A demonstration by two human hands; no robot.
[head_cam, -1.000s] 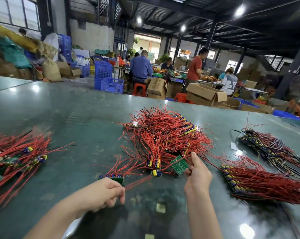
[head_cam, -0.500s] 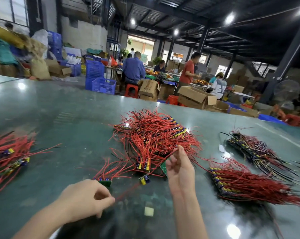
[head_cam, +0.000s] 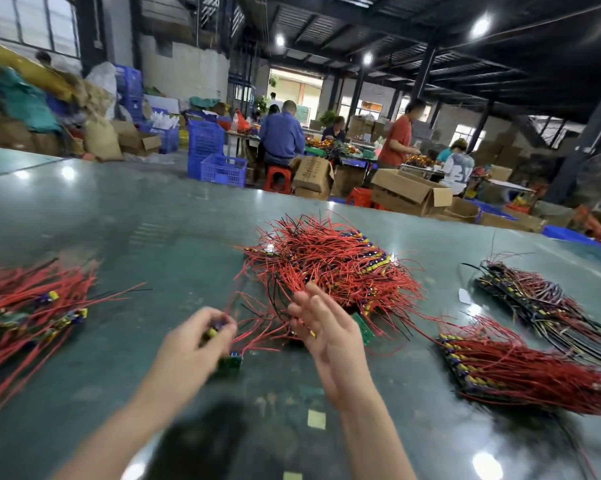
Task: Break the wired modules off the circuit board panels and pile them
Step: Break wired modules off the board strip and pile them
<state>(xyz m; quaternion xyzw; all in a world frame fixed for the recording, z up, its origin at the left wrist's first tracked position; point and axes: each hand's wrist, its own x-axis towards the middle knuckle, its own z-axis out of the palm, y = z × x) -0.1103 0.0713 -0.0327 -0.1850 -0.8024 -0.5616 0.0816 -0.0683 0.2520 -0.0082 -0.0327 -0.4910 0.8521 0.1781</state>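
Head view: right hand (head_cam: 330, 336) spread now, fingers straight and apart, hovering just before the central heap of red-wired modules (head_cam: 330, 261) on the bench (head_cam: 119, 216), no longer pinching the small green board carried a second ago; a green board (head_cam: 363, 329) showing just beside that hand, probably the released one. Left hand (head_cam: 202, 341) curled round a yellow-and-blue component, grip blurred by motion, with another green module (head_cam: 231, 362) just below it and red leads trailing toward the heap. Reads as one module delivered to the pile and the next break-off in hand; neat wired panels (head_cam: 520, 372) waiting at right, looser wired pieces (head_cam: 32, 306) at left.
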